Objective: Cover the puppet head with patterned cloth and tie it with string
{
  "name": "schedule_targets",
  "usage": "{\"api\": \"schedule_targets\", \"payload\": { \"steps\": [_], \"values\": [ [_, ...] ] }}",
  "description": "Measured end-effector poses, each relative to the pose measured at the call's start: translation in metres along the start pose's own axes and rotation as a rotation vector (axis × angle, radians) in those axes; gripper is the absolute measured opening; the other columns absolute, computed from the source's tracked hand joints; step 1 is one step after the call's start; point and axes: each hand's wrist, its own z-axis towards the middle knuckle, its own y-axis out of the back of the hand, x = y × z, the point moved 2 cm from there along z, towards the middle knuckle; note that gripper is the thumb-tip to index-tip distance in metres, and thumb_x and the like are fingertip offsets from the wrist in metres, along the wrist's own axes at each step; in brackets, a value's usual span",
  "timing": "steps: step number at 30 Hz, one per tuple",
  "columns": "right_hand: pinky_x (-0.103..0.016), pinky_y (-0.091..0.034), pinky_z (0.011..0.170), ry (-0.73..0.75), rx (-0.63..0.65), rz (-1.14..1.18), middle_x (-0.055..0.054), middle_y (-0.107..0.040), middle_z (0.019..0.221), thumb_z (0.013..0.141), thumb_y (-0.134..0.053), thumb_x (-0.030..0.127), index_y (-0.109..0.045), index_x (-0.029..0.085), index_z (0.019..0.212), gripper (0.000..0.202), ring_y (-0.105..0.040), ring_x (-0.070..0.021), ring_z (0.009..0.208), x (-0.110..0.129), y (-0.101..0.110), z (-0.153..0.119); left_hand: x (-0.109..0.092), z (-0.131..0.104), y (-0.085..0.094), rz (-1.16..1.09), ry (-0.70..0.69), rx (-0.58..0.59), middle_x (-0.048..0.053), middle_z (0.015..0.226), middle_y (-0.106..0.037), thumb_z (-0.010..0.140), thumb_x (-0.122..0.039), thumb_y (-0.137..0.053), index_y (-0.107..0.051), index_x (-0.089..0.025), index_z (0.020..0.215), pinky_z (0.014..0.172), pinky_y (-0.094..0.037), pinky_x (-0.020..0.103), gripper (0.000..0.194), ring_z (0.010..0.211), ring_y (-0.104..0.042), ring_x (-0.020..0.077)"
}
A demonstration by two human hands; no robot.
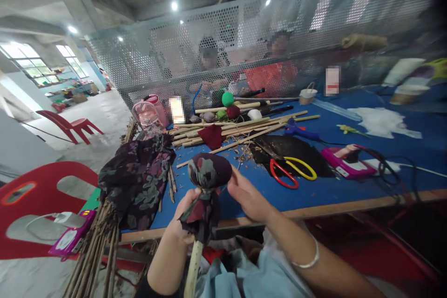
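A round bundle of dark patterned cloth sits on top of a pale wooden stick, its loose cloth hanging below the gathered neck. My left hand is wrapped round the gathered neck from the left, fingers closed and partly hidden by the cloth. At the right side of the round part is my right hand, its fingers bent against the cloth, with the fingertips partly hidden behind it. A larger piece of the same patterned cloth lies at the table's left end.
The blue table holds scissors with red and yellow handles, wooden sticks, a blue glue gun, a magenta power strip and yarn balls. Behind stands a perforated metal screen, with two people beyond. Sticks lean at left.
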Motion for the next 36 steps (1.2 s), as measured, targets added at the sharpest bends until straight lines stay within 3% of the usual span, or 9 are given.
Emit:
{"api": "schedule_targets", "payload": {
  "steps": [3, 6, 11, 16, 20, 24, 30, 33, 36],
  "values": [
    [-0.026, -0.044, 0.059, -0.154, 0.185, 0.030, -0.002, -0.056, 0.062, 0.079, -0.039, 0.068, -0.059, 0.018, 0.073, 0.055, -0.051, -0.0141, 0.059, -0.019, -0.009, 0.001, 0.002, 0.003, 0.006, -0.070, 0.120, 0.039, 0.000, 0.051, -0.057, 0.073, -0.039, -0.058, -0.063, -0.013, 0.084, 0.040, -0.041, 0.022, 0.029, 0.040, -0.051, 0.0120],
    [-0.021, -0.026, 0.043, -0.250, 0.087, -0.003, 0.005, -0.034, 0.048, 0.077, -0.046, 0.066, -0.041, 0.018, 0.051, 0.055, -0.028, -0.0073, 0.045, -0.024, -0.006, -0.008, -0.004, 0.001, 0.005, -0.154, 0.142, 0.111, -0.001, 0.055, -0.057, 0.072, -0.039, -0.058, -0.062, -0.013, 0.087, 0.033, -0.035, 0.020, 0.030, 0.036, -0.047, 0.0096],
    [-0.022, -0.018, 0.042, -0.329, -0.182, -0.067, 0.007, -0.022, 0.045, 0.075, -0.054, 0.056, -0.029, 0.020, 0.045, 0.053, -0.020, -0.0066, 0.045, -0.024, -0.002, -0.016, -0.008, -0.002, -0.002, -0.221, 0.095, 0.157, -0.002, 0.058, -0.052, 0.071, -0.038, -0.057, -0.061, -0.013, 0.097, 0.032, -0.033, 0.017, 0.037, 0.040, -0.049, 0.0088],
    [-0.022, -0.020, 0.044, -0.295, -0.192, -0.162, 0.006, -0.021, 0.048, 0.073, -0.056, 0.048, -0.031, 0.019, 0.045, 0.047, -0.021, -0.0068, 0.049, -0.026, -0.009, -0.009, -0.001, -0.002, -0.010, -0.185, 0.092, 0.202, -0.002, 0.053, -0.048, 0.068, -0.039, -0.057, -0.060, -0.013, 0.082, 0.029, -0.032, 0.019, 0.029, 0.036, -0.045, 0.0096],
    [-0.021, -0.029, 0.045, -0.159, -0.202, -0.291, 0.004, -0.033, 0.047, 0.076, -0.055, 0.039, -0.041, 0.018, 0.046, 0.039, -0.032, -0.0094, 0.049, -0.033, -0.008, -0.003, 0.012, 0.006, -0.011, -0.235, 0.070, 0.111, -0.001, 0.051, -0.048, 0.069, -0.040, -0.057, -0.053, -0.014, 0.062, 0.026, -0.026, 0.017, 0.027, 0.034, -0.042, 0.0077],
    [-0.029, -0.043, 0.064, 0.143, -0.303, -0.627, -0.006, -0.056, 0.072, 0.074, -0.052, 0.016, -0.056, 0.017, 0.051, 0.024, -0.051, -0.0174, 0.072, -0.031, -0.007, -0.004, 0.023, 0.015, -0.003, -0.247, 0.048, -0.081, 0.003, 0.060, -0.058, 0.072, -0.039, -0.057, -0.060, -0.013, 0.076, 0.032, -0.034, 0.018, 0.027, 0.042, -0.050, 0.0101],
    [-0.041, -0.042, 0.089, 0.375, -0.249, -0.934, -0.007, -0.045, 0.133, 0.070, -0.053, 0.006, -0.054, 0.018, 0.047, 0.026, -0.045, -0.0262, 0.110, -0.012, -0.002, 0.000, 0.025, 0.024, -0.002, -0.128, 0.087, 0.038, -0.001, 0.055, -0.048, 0.072, -0.050, -0.052, -0.055, -0.014, 0.060, 0.027, -0.022, 0.016, 0.039, 0.033, -0.033, 0.0044],
    [-0.038, -0.044, 0.085, 0.389, -0.127, -0.948, -0.004, -0.043, 0.137, 0.069, -0.052, 0.005, -0.052, 0.017, 0.045, 0.028, -0.046, -0.0249, 0.108, -0.010, 0.003, 0.005, 0.026, 0.027, 0.001, 0.256, -0.116, -0.201, 0.002, 0.059, -0.053, 0.071, -0.053, -0.052, -0.058, -0.015, 0.065, 0.038, -0.037, 0.022, 0.039, 0.044, -0.047, 0.0113],
    [-0.038, -0.045, 0.079, 0.334, -0.087, -1.039, -0.007, -0.048, 0.132, 0.069, -0.052, 0.007, -0.056, 0.017, 0.046, 0.025, -0.048, -0.0247, 0.099, -0.017, 0.010, 0.009, 0.017, 0.022, 0.008, 0.453, -0.280, -0.375, 0.004, 0.079, -0.062, 0.071, -0.035, -0.062, -0.062, -0.017, 0.078, 0.067, -0.046, 0.028, 0.020, 0.075, -0.056, 0.0186]
  ]
}}
